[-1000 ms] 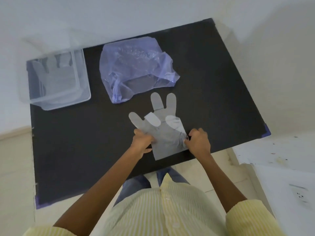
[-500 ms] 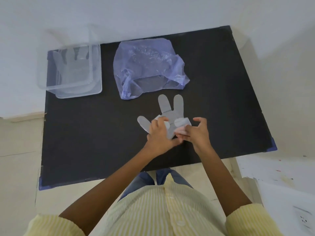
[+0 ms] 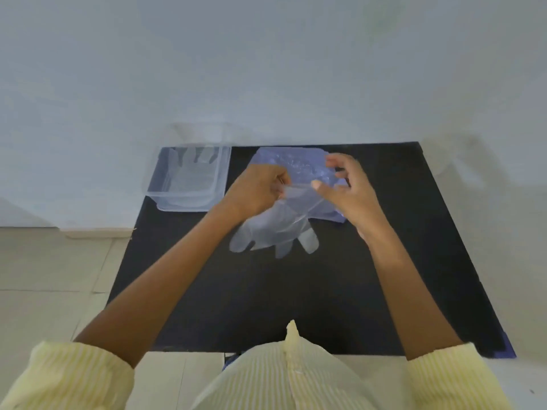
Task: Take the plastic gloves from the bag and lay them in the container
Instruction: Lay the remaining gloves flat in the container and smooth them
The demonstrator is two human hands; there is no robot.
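Left hand [image 3: 257, 190] and right hand [image 3: 344, 189] raised, pinching cuff of thin clear glove [image 3: 273, 232], limp fingers dangling, seemingly above crinkled bluish bag [image 3: 296, 162], clear container [image 3: 189, 180] left.

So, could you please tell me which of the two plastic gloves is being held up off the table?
The glove hanging fingers-down between the left hand and right hand; the other glove lies flat inside the clear container.
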